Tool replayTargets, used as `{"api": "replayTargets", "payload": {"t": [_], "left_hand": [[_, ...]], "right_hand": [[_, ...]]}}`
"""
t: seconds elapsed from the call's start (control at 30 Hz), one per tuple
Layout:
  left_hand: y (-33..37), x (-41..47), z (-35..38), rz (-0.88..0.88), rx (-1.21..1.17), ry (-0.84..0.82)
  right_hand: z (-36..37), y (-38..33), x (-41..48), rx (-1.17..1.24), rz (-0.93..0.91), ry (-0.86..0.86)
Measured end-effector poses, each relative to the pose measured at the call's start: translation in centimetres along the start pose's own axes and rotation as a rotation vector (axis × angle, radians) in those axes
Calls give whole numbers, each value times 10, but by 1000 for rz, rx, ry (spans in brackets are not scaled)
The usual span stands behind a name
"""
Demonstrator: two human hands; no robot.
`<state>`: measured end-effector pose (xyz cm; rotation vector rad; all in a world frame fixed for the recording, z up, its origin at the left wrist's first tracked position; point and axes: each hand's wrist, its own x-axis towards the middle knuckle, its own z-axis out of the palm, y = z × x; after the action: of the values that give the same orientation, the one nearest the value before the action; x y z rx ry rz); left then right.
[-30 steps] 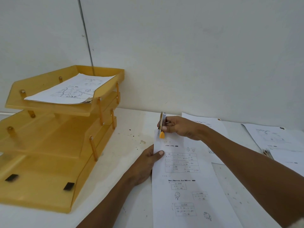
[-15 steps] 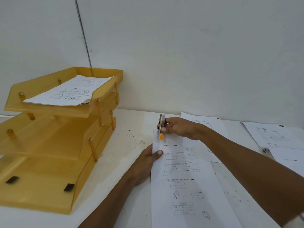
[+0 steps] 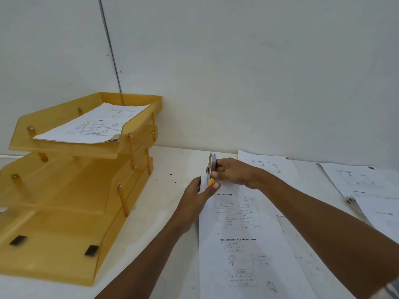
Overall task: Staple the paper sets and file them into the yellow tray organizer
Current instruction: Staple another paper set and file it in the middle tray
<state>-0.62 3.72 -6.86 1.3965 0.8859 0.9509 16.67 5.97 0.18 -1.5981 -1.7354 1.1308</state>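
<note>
A printed paper set (image 3: pixel 244 244) lies on the white table in front of me. My right hand (image 3: pixel 234 172) grips a small silver stapler with an orange tip (image 3: pixel 212 168), held upright over the set's top left corner. My left hand (image 3: pixel 197 199) pinches that same corner, lifting it against the stapler's orange end. The yellow three-tier tray organizer (image 3: pixel 64 190) stands at the left; a stapled paper set (image 3: pixel 95 126) lies in its top tier.
More loose printed sheets lie behind and to the right of my arms, one (image 3: pixel 269 167) near the wall and several (image 3: pixel 367 184) at the far right. A white wall rises close behind the table. Dark specks mark the table surface.
My left hand slid up along the sheet's left edge to the top corner and now pinches it at the stapler. The right hand and stapler stayed nearly in place.
</note>
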Motion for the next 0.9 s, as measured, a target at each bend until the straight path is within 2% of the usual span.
{"api": "replayTargets", "payload": {"t": [0.1, 0.33, 0.53, 0.7, 0.8, 0.9], "left_hand": [[-6, 8, 5, 30, 3, 124], [-25, 5, 13, 67, 160, 234], [-28, 9, 12, 58, 180, 255], [-27, 7, 3, 0, 16, 124], [-24, 4, 0, -48, -66, 101], [-25, 3, 2, -74, -1, 137]], "right_hand": [[4, 1, 1, 11, 8, 7], [16, 6, 2, 10, 37, 31], [22, 5, 6, 3, 45, 85], [18, 13, 9, -38, 100, 35], [17, 14, 5, 152, 65, 130], [4, 12, 0, 327, 10, 307]]}}
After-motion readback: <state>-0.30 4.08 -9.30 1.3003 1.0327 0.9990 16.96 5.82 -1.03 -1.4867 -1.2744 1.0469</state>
